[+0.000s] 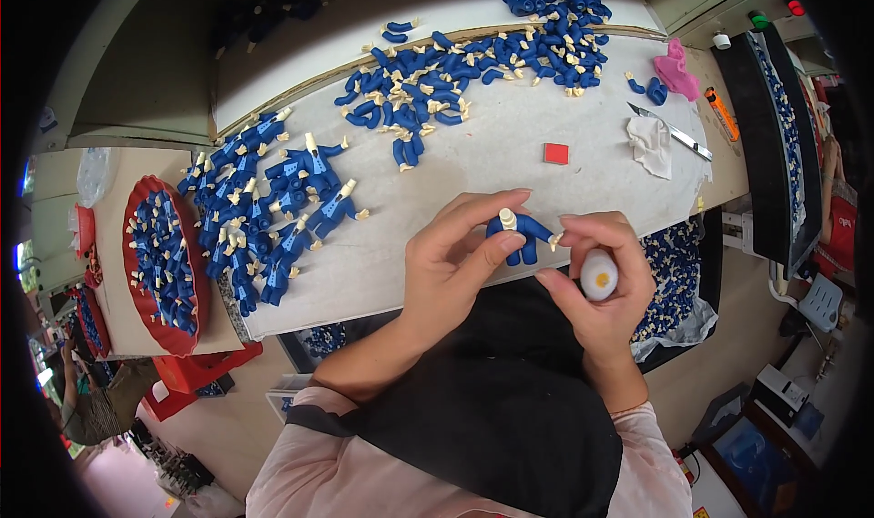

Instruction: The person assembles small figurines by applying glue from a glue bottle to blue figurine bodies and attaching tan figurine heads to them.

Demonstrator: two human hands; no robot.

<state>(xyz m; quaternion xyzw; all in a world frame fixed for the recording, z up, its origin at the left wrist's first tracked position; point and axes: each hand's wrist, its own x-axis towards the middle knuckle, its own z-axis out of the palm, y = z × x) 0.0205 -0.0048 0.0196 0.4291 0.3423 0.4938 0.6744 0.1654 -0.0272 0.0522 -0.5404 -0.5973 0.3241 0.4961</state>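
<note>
My left hand (460, 263) grips a small blue doll body (517, 236) with a cream neck, its fingers and thumb closed around the torso. One blue arm with a cream hand points toward my right hand (605, 281). The right index fingertip is at that little cream hand, and whether it presses on it I cannot tell. Tucked in the curled fingers of the right hand is a white, rounded, bottle-like thing (599, 275) with a yellow spot on its end. On the left of the white table (391, 222) lie several similar doll bodies (273, 199).
Loose blue doll arms (428, 81) are heaped at the far side. A red block (556, 154), crumpled tissue (649, 145), a craft knife (678, 134) and a pink cloth (675, 70) lie to the right. A red basket (198, 272) of blue parts stands at left.
</note>
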